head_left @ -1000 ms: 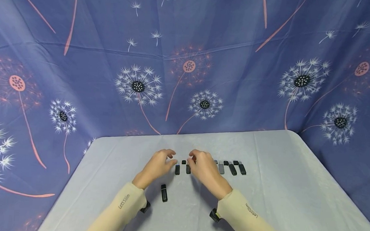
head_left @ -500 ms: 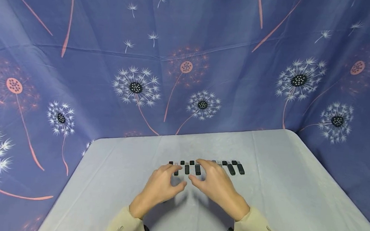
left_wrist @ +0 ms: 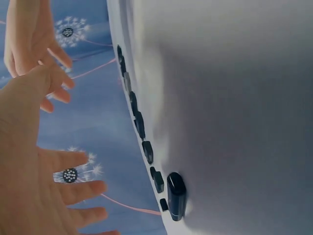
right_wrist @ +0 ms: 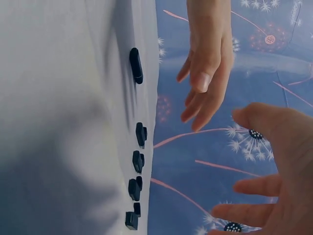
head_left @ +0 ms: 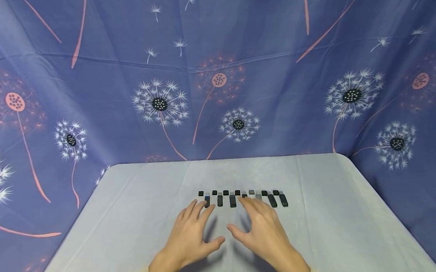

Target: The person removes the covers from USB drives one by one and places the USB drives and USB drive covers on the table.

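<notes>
Both hands hover over the table with fingers spread and nothing in them. My left hand [head_left: 188,239] is short of the left end of a row of uncapped USB sticks, its fingertips overlapping the lower end of the leftmost stick [head_left: 207,201]. My right hand [head_left: 266,231] partly covers a grey stick [head_left: 258,195] and a dark one [head_left: 244,195] beside it. A small cap [head_left: 225,192] lies by each stick's plug end. One capped black USB stick [left_wrist: 176,196] lies nearer than the row; in the head view my left hand hides it.
The sticks rest on a white-covered table [head_left: 140,197] with rounded far corners. Behind and beside it hangs a blue cloth [head_left: 296,127] printed with dandelions. Two dark sticks [head_left: 283,199] with caps end the row on the right.
Both hands have drawn back from the row toward the near edge, and their fingers have spread. More sticks and caps now show, while the capped stick has gone behind my left hand.
</notes>
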{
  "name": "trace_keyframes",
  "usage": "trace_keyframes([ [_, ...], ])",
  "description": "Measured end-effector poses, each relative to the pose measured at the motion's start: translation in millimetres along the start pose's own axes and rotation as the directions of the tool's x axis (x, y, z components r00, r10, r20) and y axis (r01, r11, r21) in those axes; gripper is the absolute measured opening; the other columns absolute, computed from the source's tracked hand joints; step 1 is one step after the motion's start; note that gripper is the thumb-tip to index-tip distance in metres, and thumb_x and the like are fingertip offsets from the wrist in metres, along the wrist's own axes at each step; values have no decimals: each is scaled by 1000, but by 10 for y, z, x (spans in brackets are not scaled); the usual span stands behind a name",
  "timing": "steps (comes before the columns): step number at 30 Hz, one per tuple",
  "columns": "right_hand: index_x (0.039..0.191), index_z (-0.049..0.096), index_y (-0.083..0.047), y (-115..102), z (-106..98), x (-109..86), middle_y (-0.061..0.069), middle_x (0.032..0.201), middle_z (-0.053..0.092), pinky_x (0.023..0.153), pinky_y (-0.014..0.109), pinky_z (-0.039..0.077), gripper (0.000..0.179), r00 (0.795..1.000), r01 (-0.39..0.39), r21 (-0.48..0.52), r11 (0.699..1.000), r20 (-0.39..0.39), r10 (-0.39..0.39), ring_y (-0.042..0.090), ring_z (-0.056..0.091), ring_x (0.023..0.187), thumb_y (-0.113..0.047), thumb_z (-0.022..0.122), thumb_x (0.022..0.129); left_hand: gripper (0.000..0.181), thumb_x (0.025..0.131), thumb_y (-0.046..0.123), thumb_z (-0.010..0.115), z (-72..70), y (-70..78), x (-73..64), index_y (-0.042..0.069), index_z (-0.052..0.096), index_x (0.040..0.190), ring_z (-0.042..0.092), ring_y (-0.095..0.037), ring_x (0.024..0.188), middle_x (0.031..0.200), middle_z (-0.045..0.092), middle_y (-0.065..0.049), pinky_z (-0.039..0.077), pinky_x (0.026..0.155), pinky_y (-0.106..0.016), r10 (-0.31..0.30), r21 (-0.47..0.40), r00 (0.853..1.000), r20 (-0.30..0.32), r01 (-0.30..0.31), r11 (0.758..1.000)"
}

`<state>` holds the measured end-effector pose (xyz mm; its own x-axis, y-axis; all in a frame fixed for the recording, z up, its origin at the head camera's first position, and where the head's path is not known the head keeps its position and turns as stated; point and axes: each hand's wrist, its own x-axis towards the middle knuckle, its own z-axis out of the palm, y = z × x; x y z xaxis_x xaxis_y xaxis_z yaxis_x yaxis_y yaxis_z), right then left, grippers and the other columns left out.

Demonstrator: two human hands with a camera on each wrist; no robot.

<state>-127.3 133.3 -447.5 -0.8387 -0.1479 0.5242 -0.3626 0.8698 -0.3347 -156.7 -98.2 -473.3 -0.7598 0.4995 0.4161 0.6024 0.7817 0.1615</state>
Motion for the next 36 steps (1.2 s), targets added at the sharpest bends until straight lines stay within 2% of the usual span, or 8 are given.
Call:
trace_keyframes([
  [5, 140, 63, -10, 14, -40, -110, 13, 134, 68, 102, 69, 46, 81, 1000, 9, -35, 999, 11, -8, 42, 61, 127, -55, 85, 75, 88, 87, 74, 63, -28, 47, -63, 18, 49, 154, 44, -47, 143, 152, 52, -17, 43, 106, -66, -55, -4, 998, 40, 55, 998],
  [10, 144, 60, -12, 40, -66, -215, 16, 139, 64, 104, 70, 43, 86, 998, -39, -20, 999, 41, 39, 44, 58, 130, -60, 84, 76, 92, 87, 75, 61, -54, 104, -99, 21, 41, 159, 32, -47, 151, 160, 43, -17, 36, 111, -70, -122, -49, 989, 85, 127, 991],
  [14, 146, 57, -14, 44, -88, -308, 16, 142, 62, 105, 68, 43, 88, 993, -96, 17, 995, 67, 95, 45, 57, 130, -62, 82, 77, 92, 88, 76, 59, -64, 144, -142, 22, 40, 160, 30, -44, 153, 161, 43, -15, 35, 113, -69, -130, -68, 987, 91, 137, 988],
  [18, 148, 55, -17, 45, -117, -371, 12, 143, 62, 106, 65, 44, 88, 989, -121, 37, 992, 93, 117, 44, 56, 132, -65, 81, 78, 90, 87, 73, 64, -51, 138, -191, 24, 41, 159, 33, -44, 151, 159, 46, -14, 36, 112, -70, -137, -81, 988, 76, 143, 986],
  [24, 149, 55, -21, 53, -189, -412, 10, 145, 60, 103, 62, 48, 90, 982, -114, 38, 993, 154, 107, 41, 56, 134, -71, 77, 78, 83, 88, 70, 65, -27, 90, -274, 27, 46, 156, 37, -47, 149, 155, 51, -13, 36, 109, -74, -177, -116, 978, 111, 190, 975],
  [30, 151, 53, -25, 30, -239, -416, 9, 146, 59, 100, 61, 51, 90, 966, -164, 68, 984, 216, 146, 36, 55, 135, -74, 75, 78, 81, 89, 73, 62, -51, -28, -340, 30, 46, 156, 34, -47, 150, 157, 49, -11, 29, 110, -77, -247, -124, 953, 175, 270, 955],
  [33, 153, 50, -27, 16, -248, -413, 6, 147, 58, 100, 60, 51, 91, 949, -211, 94, 973, 257, 182, 32, 54, 137, -74, 75, 78, 81, 89, 71, 64, -68, -108, -359, 27, 49, 155, 34, -48, 150, 156, 50, -12, 29, 111, -78, -278, -121, 946, 168, 300, 946],
  [36, 154, 48, -27, 7, -252, -407, 2, 150, 56, 102, 59, 51, 93, 934, -254, 105, 961, 287, 215, 30, 53, 139, -75, 74, 78, 81, 88, 69, 67, -82, -181, -367, 24, 50, 154, 36, -49, 148, 154, 51, -13, 30, 110, -78, -290, -125, 945, 150, 310, 943],
])
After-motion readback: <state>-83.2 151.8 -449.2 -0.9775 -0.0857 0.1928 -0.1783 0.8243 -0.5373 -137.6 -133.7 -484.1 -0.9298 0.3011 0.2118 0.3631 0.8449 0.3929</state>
